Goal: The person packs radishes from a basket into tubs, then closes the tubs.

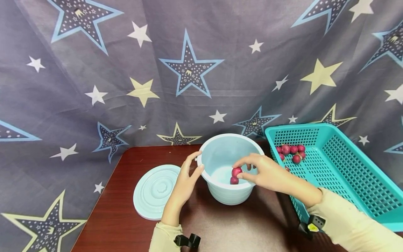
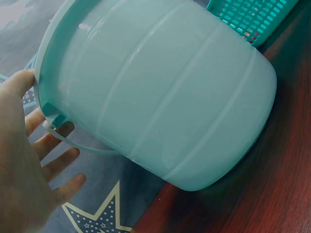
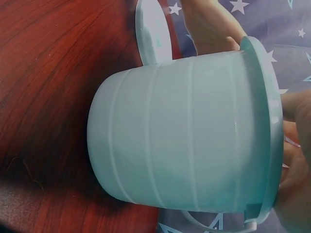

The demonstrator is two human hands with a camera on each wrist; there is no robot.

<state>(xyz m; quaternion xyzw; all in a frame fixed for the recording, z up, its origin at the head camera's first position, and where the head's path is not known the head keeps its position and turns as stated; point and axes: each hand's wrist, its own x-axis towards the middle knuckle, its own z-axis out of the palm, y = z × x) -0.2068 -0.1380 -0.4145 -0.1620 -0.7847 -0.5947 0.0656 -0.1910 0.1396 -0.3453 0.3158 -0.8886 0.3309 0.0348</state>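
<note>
Cream sleeves [image 1: 352, 224], black wrist mounts [image 1: 189, 240].

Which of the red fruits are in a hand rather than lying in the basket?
The two at the bucket mouth, pinched by the right hand: red fruits. The other fruits lie loose in the teal basket, untouched.

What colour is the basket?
The basket is teal, clearest in the head view.

Glossy smooth plastic bucket [image 1: 231, 189] and lid [image 1: 155, 191]; perforated plastic basket [image 1: 346, 168]; polished wood-grain table [image 1: 126, 224]; matt cloth backdrop [image 1: 94, 87].
</note>
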